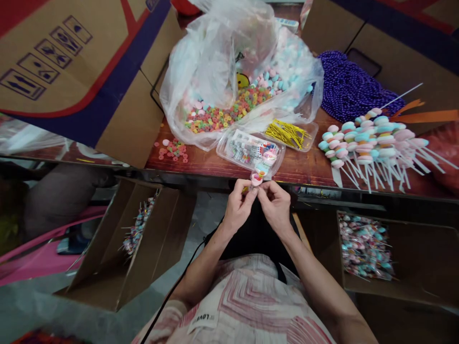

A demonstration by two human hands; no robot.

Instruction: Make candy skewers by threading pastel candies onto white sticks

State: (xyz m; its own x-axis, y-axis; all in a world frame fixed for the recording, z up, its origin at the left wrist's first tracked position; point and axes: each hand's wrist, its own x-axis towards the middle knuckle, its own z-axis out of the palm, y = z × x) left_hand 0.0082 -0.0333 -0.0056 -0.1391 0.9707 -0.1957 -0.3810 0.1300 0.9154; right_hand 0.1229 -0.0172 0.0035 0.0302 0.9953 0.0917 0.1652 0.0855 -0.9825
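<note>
Just off the table's front edge, my left hand (237, 204) and my right hand (277, 205) meet with fingertips pinched. Between them they grip the near end of a candy skewer (263, 168) in a clear wrapper, with pastel pink, blue and yellow pieces pointing away from me. Exactly what the fingertips press is partly hidden. Beyond it lies a clear plastic tray (234, 160) of printed clear wrappers (245, 145). Gold twist ties (287, 134) fill another tray to its right. Unwrapped candy skewers (373, 136) on white sticks lie piled at the right.
A large plastic bag (201, 62) holds ring candies (229, 112) and pastel candies. Loose pink rings (174, 150) lie left of it. Purple beaded strands (353, 86) sit behind the skewers. Cardboard boxes (118, 119) flank the table; lower boxes (158, 243) (423, 258) contain wrapped skewers.
</note>
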